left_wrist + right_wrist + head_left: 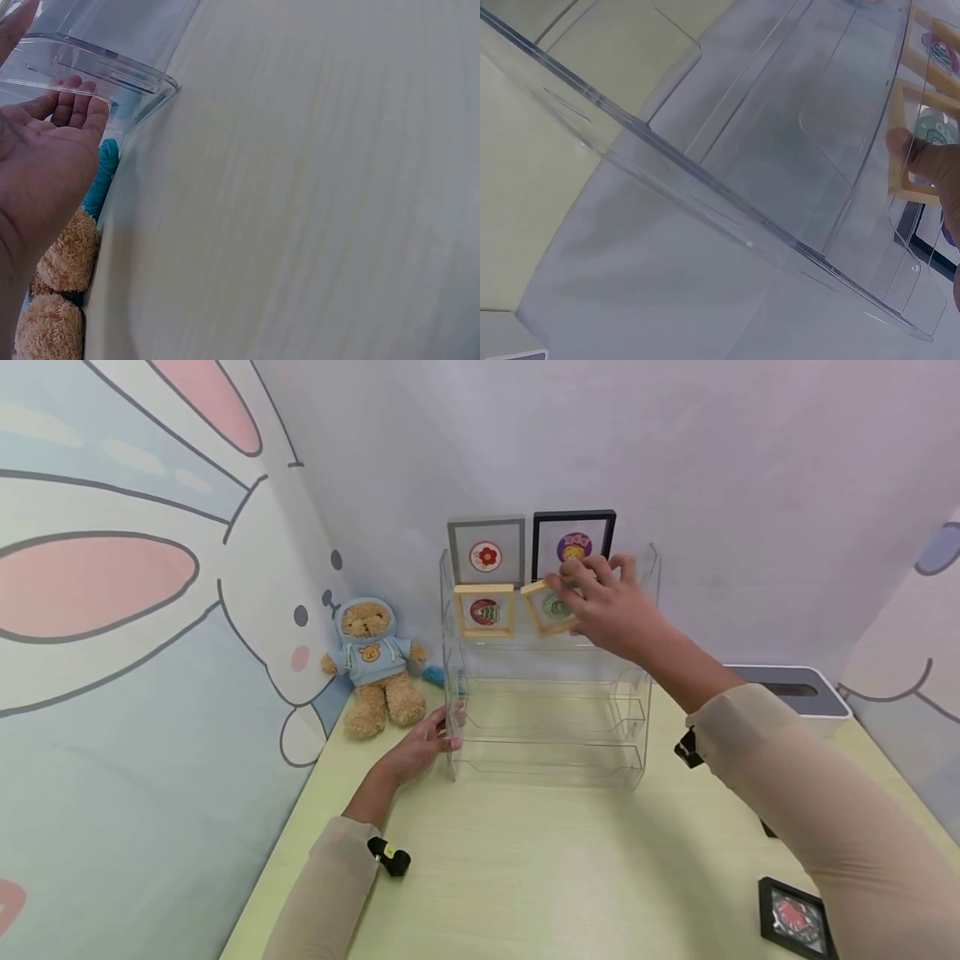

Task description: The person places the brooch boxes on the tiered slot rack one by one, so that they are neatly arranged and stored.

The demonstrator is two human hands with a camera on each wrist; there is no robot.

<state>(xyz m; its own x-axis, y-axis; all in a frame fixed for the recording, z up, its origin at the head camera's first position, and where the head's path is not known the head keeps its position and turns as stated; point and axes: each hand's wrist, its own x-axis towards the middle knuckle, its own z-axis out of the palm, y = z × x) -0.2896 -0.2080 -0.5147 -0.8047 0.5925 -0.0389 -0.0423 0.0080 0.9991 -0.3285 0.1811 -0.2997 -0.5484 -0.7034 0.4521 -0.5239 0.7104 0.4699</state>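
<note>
A clear acrylic tiered rack (551, 747) stands on the table. My right hand (611, 606) pinches a light wooden frame with a green badge (547, 610), tilted at the rack's upper tier; the thumb lies on it in the right wrist view. Beside it stands another wooden frame with a red and green badge (484, 612). Behind them are a grey frame with a red flower badge (486, 550) and a black frame with a purple bear badge (574, 531), partly covered by my fingers. My left hand (422, 745) touches the rack's lower left side, its fingers around the side panel's edge.
A teddy bear in a blue hoodie (372, 664) sits left of the rack, near a blue item (435, 675). A white box with a grey top (821, 697) stands at the back right. A black frame with a red badge (795, 917) lies at the front right.
</note>
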